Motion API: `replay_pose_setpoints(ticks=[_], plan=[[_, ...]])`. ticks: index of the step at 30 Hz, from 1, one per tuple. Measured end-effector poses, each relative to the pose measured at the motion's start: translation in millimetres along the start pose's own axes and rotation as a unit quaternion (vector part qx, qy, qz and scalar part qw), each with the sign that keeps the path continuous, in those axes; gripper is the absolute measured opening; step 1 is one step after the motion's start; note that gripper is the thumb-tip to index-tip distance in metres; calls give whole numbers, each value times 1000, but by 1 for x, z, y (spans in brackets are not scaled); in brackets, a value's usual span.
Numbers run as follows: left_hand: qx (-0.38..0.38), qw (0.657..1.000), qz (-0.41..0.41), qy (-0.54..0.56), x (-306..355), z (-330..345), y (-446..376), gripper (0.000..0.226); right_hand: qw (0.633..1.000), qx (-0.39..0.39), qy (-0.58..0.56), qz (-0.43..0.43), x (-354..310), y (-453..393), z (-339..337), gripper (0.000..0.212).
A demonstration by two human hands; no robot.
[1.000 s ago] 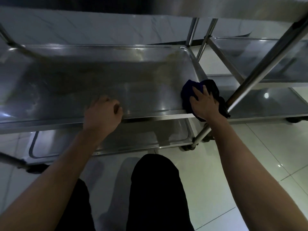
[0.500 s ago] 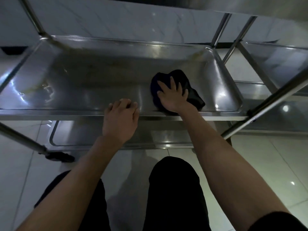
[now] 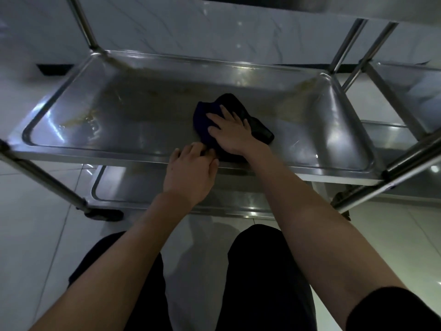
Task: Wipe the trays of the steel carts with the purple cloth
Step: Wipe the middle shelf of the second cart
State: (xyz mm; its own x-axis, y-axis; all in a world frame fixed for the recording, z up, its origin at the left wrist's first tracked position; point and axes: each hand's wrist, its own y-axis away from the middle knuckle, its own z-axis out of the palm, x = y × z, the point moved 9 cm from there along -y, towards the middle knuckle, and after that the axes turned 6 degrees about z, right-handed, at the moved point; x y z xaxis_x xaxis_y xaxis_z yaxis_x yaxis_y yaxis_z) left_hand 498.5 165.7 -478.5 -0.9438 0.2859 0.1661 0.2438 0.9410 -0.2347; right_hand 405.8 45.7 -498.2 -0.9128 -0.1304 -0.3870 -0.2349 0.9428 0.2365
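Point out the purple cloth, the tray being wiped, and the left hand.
purple cloth (image 3: 224,103): head view, its bare far fold.
tray (image 3: 334,139): head view, bare floor at its right.
left hand (image 3: 191,173): head view, its back.

Head view looks steeply down, close, seemingly onto the tray.

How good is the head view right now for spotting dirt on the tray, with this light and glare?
Head view: dim overall; the cloth under the right hand reads nearly black. White glare patches on the tray could mask residue, though brownish smears show at left. The frame edges look stretched and soft.
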Motion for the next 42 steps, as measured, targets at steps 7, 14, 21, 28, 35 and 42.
replay_pose_setpoints(ticks=[7, 14, 21, 28, 35, 42], plan=[[-17, 999, -29, 3, 6, -7, -4, 36, 998, 35, 19, 46, 74, 33, -31, 54], [-66, 998, 6, -7, 56, -1, -80, 47, 987, 85, 27, 132, 169, 68, -70, 53], [-62, 997, 17, -52, 80, 28, -84, 34, 965, 118, 18, 234, 269, 99, -103, 53], [-52, 998, 25, -39, 84, 29, -87, 39, 941, 155, -24, 301, 324, 110, -121, 55], [-95, 995, 29, -2, 74, 20, -95, 39, 950, 137, -32, 279, 288, 84, -109, 56], [-68, 997, 3, -32, 24, 5, -88, 43, 965, 98, -25, 242, 233, 44, -91, 56]])
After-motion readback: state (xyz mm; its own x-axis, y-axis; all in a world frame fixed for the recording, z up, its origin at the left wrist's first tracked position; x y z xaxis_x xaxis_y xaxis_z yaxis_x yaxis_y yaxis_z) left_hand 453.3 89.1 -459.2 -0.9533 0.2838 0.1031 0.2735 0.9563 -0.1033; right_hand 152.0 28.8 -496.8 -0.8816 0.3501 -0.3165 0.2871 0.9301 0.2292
